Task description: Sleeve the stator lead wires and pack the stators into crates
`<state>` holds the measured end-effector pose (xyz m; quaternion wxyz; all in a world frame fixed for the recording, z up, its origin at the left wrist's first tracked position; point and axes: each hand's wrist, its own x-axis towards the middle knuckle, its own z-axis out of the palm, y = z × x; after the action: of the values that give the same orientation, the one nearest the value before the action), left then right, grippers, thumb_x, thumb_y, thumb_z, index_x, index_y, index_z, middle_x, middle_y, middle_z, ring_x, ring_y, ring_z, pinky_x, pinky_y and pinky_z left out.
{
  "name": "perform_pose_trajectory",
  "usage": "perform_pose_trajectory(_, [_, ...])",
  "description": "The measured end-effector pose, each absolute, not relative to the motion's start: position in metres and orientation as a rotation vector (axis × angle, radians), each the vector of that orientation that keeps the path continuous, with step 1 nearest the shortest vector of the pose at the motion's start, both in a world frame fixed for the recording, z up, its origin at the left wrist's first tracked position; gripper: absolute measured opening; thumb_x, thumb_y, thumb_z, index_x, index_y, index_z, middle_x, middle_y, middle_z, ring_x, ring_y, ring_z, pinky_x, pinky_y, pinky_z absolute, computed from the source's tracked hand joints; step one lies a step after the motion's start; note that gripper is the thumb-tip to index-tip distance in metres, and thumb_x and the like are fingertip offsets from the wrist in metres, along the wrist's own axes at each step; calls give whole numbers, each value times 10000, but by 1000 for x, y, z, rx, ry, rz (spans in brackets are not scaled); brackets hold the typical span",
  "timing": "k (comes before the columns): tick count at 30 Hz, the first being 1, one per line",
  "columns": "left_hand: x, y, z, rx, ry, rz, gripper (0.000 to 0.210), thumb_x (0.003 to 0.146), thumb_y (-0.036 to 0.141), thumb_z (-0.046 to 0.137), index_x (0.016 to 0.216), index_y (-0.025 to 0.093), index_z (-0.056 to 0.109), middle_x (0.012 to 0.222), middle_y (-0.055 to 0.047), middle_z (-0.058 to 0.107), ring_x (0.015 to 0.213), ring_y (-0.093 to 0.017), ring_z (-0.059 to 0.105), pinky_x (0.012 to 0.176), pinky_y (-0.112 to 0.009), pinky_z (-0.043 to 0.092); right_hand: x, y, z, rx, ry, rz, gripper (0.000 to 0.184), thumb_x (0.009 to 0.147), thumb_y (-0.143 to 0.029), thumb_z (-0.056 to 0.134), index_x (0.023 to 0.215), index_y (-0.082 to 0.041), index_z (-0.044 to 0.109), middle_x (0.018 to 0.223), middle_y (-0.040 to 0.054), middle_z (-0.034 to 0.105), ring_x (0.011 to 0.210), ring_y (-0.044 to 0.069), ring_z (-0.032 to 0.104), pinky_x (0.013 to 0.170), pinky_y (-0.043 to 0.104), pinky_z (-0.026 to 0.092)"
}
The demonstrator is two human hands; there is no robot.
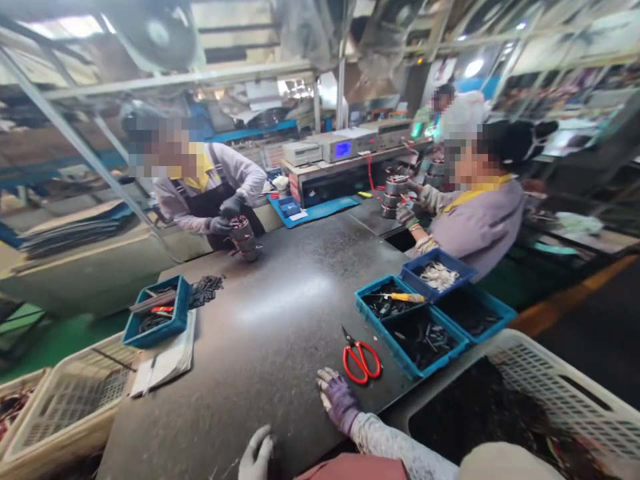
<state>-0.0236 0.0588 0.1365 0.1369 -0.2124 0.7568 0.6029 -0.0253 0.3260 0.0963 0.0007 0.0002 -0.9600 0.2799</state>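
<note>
My right hand [341,402], in a white and purple glove, rests on the dark tabletop [280,353] with its fingers stretched out and nothing in it. Just beyond it lie scissors with red handles [361,360], apart from the fingers. My left hand [256,457], in a pale glove, shows at the bottom edge with fingers slightly apart and no object visible in it; its lower part is cut off. To the right, blue bins [415,372] hold small black pieces, and a yellow-handled screwdriver [400,297] lies across one.
A co-worker [215,180] across the table handles a dark cylindrical part [244,240]. Another [480,220] works with wired cylinders [395,193] at the right. A blue bin [181,313] stands left beside black pieces [206,291]. Plastic crates [75,387] flank the table.
</note>
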Motion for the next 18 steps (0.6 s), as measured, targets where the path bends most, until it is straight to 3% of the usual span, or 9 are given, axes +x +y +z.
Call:
perform_pose_trajectory(2, [-43, 47, 143, -702, 2353, 1581, 403, 631, 421, 669, 970, 211, 727, 1107, -86, 743, 1176, -313, 625, 1072, -394, 445, -24, 325, 96, 14, -3017, 895, 462, 825, -88, 528, 1239, -221, 684, 1415, 88, 566, 1358, 265, 478, 1158, 507, 357])
perform_pose_trajectory(5, [-61, 37, 147, -852, 2508, 1375, 418, 735, 362, 564, 1100, 195, 679, 1182, -109, 712, 1195, -312, 617, 1103, -415, 416, -25, 324, 95, 10, -3003, 897, 430, 837, -106, 537, 1222, -220, 691, 1413, 85, 568, 1355, 266, 479, 1164, 517, 344])
perform_pose_trajectory(10, [-63, 36, 153, -858, 2543, 1354, 370, 756, 350, 552, 1057, 183, 687, 1183, -112, 705, 1196, -300, 610, 1091, -390, 425, -24, 324, 99, -8, -2974, 868, 390, 854, -155, 559, 1214, -217, 693, 1389, 94, 590, 1335, 265, 497, 1139, 496, 377])
perform_pose_trajectory(14, [-60, 40, 174, -911, 2402, 1507, 358, 739, 343, 559, 1020, 174, 702, 876, -66, 734, 873, -239, 688, 901, -370, 531, -19, 330, 101, 52, -2956, 794, 390, 842, -146, 539, 1188, -218, 701, 1360, 94, 612, 1295, 256, 529, 1110, 483, 406])
perform_pose_trajectory(18, [-44, 53, 190, -1070, 2270, 1721, 339, 709, 276, 598, 1000, 150, 719, 674, -11, 670, 620, -165, 613, 685, -297, 537, 0, 339, 84, 196, -2756, 644, 354, 874, -186, 438, 1065, -181, 736, 1198, 137, 696, 1151, 280, 622, 977, 484, 499])
